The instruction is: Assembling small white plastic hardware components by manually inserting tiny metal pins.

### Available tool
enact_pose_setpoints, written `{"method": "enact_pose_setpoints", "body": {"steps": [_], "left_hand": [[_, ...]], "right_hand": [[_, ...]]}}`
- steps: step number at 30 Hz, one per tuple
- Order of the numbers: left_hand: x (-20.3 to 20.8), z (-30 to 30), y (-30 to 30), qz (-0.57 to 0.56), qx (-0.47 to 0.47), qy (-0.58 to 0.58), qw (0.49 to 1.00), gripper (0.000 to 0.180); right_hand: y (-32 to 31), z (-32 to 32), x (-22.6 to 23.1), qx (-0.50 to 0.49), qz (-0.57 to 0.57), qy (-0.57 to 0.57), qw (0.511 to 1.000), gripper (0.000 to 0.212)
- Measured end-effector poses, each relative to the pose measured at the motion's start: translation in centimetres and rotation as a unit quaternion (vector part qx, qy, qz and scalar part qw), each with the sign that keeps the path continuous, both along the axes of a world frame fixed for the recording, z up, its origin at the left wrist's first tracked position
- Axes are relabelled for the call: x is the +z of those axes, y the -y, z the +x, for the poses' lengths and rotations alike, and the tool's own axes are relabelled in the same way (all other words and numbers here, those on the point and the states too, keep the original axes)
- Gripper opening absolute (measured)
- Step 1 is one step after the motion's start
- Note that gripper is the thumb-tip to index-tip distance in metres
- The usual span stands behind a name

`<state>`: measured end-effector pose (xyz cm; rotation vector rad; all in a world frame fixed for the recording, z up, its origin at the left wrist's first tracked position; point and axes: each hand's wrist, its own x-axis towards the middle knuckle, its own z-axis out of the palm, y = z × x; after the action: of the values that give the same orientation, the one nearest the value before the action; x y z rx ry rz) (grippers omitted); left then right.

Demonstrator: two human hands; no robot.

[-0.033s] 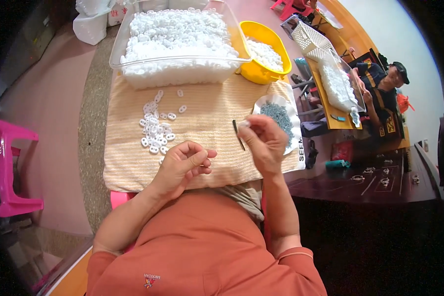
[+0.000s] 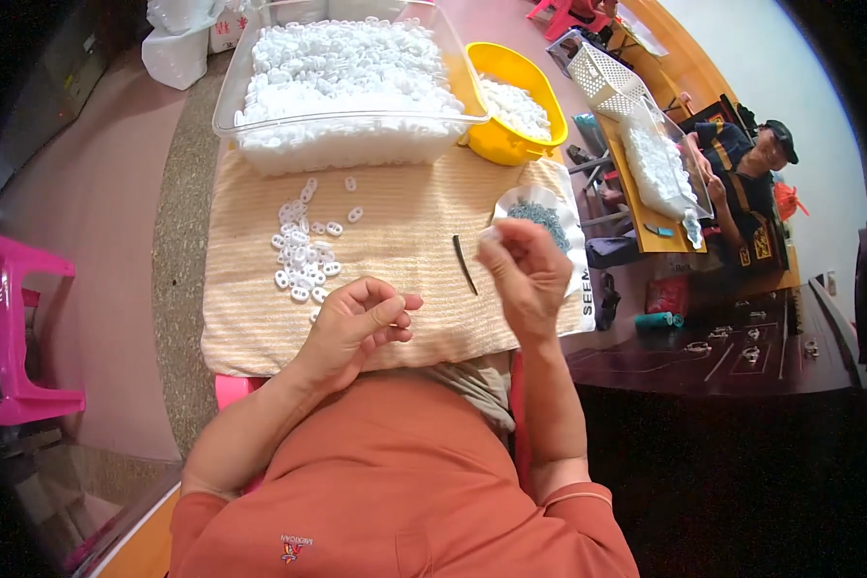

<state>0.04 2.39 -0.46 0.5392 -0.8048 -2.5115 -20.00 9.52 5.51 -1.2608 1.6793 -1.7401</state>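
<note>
My left hand (image 2: 364, 318) is low over the striped cloth (image 2: 405, 231), thumb and fingertips pressed together. Whatever it pinches, if anything, is hidden. Raised beside the paper dish, my right hand (image 2: 528, 275) is closed, with a small whitish piece (image 2: 491, 234) at its fingertips, too blurred to make out fully. Between the hands a thin dark stick-like tool (image 2: 465, 265) lies on the cloth. Small white oval plastic pieces (image 2: 303, 255), each with two holes, are scattered left of it. The white pleated dish (image 2: 575, 231) holds many tiny grey-blue parts (image 2: 541, 220), partly covered by my right hand.
A clear plastic bin (image 2: 352, 120) heaped with white pieces stands at the back, beside a yellow basket (image 2: 511, 151) of white pieces. A pink stool (image 2: 29, 323) is at far left. At right, another person (image 2: 742, 173) sits by a table with a clear bin (image 2: 660, 169).
My right hand has shifted slightly right and away from the dark tool, leaving more of it in view. My left hand has stayed in place.
</note>
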Motion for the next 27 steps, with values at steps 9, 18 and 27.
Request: {"method": "enact_pose_setpoints", "body": {"steps": [9, 18, 27], "left_hand": [[0.4, -0.1, -0.2, -0.011, -0.007, 0.018, 1.000, 0.008], [-0.2, 0.3, -0.4, -0.015, 0.004, 0.021, 1.000, 0.007], [-0.3, 0.0, -0.1, -0.006, 0.002, 0.033, 0.999, 0.009]], "right_hand": [[1.2, -4.8, 4.4, -0.211, -0.174, -0.222, 0.936, 0.021], [9.4, -11.8, 6.6, -0.218, 0.011, -0.413, 0.884, 0.019], [16.3, -19.7, 3.7, 0.078, 0.380, -0.453, 0.803, 0.017]]}}
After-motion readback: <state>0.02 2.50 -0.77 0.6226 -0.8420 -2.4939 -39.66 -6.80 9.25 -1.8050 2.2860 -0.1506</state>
